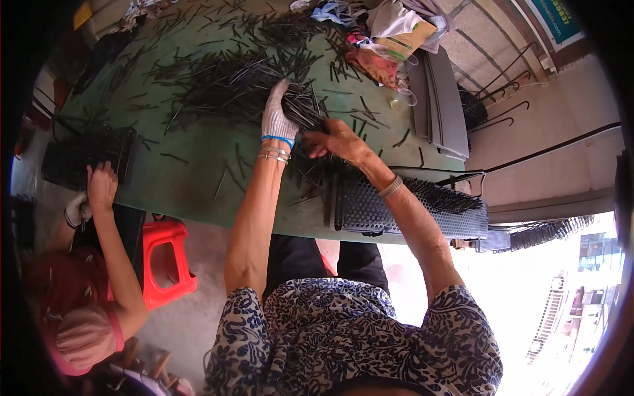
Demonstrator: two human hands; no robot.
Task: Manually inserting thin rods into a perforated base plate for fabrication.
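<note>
Toward twelve o'clock on the counter [188,188], the gloved left grip [279,119] holds a bundle of black strips [302,109]; the right grip [338,141] (its hold I cannot tell) is at their near end. Best keep strips aligned, left firm.

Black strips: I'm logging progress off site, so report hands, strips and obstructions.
Gloved left hand holding a bunch of black strips. Bare right hand at its near end, grip unclear. Loose strips around; perforated basket under right forearm.

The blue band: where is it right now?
In the head view, left of centre, the blue band is at the cuff of the person's left-hand white glove, just above the silver bracelets.
</note>
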